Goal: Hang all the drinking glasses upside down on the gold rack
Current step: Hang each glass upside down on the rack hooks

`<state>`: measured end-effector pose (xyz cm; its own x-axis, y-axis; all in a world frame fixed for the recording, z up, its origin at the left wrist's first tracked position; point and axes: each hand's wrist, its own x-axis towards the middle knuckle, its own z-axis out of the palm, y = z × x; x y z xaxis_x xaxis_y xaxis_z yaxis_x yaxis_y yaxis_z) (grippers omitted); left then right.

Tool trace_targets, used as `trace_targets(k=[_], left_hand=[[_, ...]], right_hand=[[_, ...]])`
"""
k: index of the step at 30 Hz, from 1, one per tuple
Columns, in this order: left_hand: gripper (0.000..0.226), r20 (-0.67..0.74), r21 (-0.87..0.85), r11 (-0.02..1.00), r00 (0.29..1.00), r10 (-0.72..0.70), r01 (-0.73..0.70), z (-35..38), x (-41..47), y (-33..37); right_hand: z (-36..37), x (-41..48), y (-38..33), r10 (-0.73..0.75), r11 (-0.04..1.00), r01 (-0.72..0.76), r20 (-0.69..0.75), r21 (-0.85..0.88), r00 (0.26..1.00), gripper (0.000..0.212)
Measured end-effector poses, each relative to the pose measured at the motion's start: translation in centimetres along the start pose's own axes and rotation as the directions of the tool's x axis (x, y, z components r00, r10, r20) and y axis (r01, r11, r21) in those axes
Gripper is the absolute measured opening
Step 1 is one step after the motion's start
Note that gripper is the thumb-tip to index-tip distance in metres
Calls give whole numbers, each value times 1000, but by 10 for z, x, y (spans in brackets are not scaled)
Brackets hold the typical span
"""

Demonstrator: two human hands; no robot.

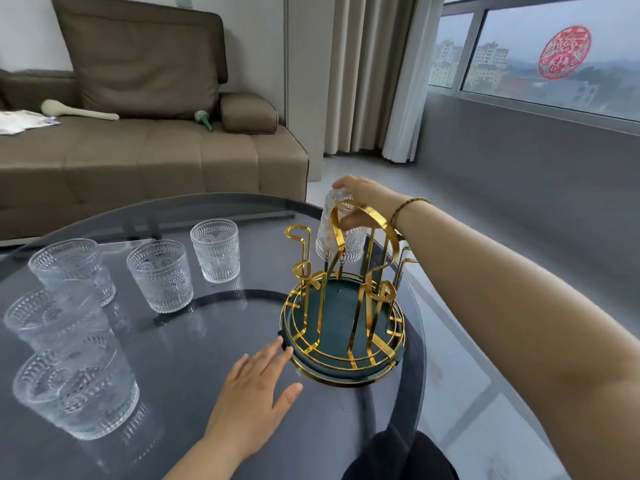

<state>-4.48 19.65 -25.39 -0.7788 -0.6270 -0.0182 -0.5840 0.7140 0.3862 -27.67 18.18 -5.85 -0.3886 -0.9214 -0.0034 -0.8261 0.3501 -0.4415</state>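
The gold rack (343,299) stands on a round green tray near the right edge of the dark glass table (207,341). My right hand (363,199) grips an upside-down embossed glass (337,237) at the rack's far side, over one of its gold prongs. My left hand (254,386) lies flat and open on the table, fingertips touching the tray's near-left rim. Several more embossed glasses stand upright to the left: one at the back (215,249), one in the middle (160,275), and others (74,389) in a row along the left edge.
A brown sofa (156,157) stands behind the table with cushions and small items on it. Curtains and a large window (554,57) are at the right. The table's right edge (420,341) runs close to the rack, with grey floor beyond.
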Motion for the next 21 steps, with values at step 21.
trace_targets(k=[21], left_hand=[[58, -27, -3, 1000, 1000, -6, 6, 5, 2, -4]], right_hand=[[14, -9, 11, -104, 995, 103, 35, 8, 994, 71]])
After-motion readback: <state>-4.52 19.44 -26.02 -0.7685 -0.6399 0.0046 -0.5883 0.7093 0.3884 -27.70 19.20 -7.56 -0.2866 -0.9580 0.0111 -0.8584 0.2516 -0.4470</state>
